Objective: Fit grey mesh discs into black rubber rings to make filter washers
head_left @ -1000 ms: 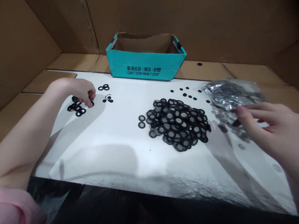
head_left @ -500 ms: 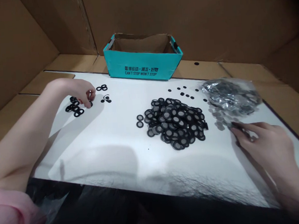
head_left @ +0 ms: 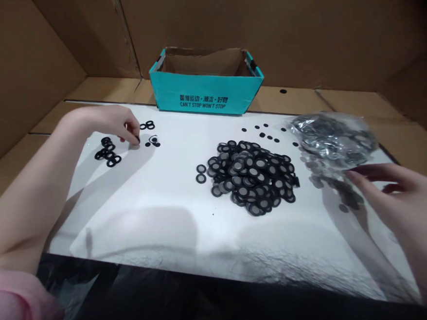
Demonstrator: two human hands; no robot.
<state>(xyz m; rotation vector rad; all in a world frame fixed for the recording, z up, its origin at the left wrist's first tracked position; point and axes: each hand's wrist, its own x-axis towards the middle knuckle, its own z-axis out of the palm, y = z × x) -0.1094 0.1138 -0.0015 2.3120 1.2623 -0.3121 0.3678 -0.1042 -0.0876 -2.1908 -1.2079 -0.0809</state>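
My left hand (head_left: 123, 127) is closed in a pinch on a small black ring (head_left: 138, 140), seen nearly edge-on. Just left of it lies a loose cluster of black rings (head_left: 110, 155); a few more rings (head_left: 150, 125) and small black discs (head_left: 157, 145) are to its right. My right hand (head_left: 394, 186) has thumb and forefinger brought together above scattered grey discs (head_left: 315, 181); what they hold, if anything, is too blurred to tell. Beyond that hand lies a clear plastic bag (head_left: 334, 139) of dark discs.
A large heap of black rings with grey centres (head_left: 253, 176) fills the middle of the white table (head_left: 156, 183), with two single pieces beside it (head_left: 201, 178). Several small black discs (head_left: 269, 137) lie behind the heap. A teal cardboard box (head_left: 205, 95) stands at the back.
My left hand has lifted slightly and shifted right with the black ring. The right hand dipped down to the grey discs, then came back up and right. The view swayed slightly.
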